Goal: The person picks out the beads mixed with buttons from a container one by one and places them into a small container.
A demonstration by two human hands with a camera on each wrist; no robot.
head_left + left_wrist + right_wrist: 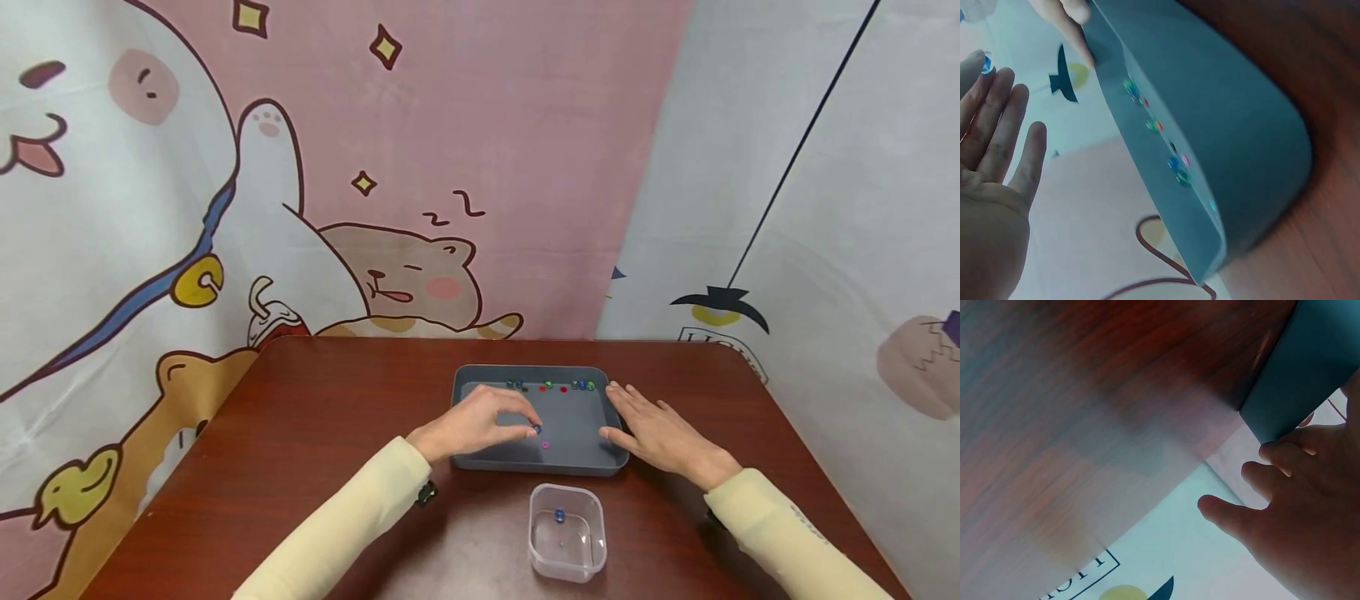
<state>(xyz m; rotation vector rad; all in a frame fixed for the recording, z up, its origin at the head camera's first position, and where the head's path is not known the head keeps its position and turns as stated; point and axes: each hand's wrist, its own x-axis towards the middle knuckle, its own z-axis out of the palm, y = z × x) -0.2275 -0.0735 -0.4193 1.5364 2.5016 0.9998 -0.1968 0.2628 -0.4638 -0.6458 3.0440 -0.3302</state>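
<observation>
My left hand point(483, 423) is above the grey tray point(536, 467), pinching a small blue glass marble point(986, 63) between thumb and fingertip; the other fingers are extended in the left wrist view. My right hand point(667, 433) touches the tray's right rim with its fingers fairly straight and spread. Along the tray's far side lie several small green and blue marbles point(582, 385) and small red pieces point(564, 389). A tiny pink ring point(545, 445) lies nearer the front. In the clear plastic container point(567, 573) sits one blue marble point(559, 516).
The container stands on the brown wooden table point(337, 417), just in front of the tray. Behind the table hangs a cartoon-printed cloth point(525, 167). A dark object point(426, 493) shows beneath the left sleeve.
</observation>
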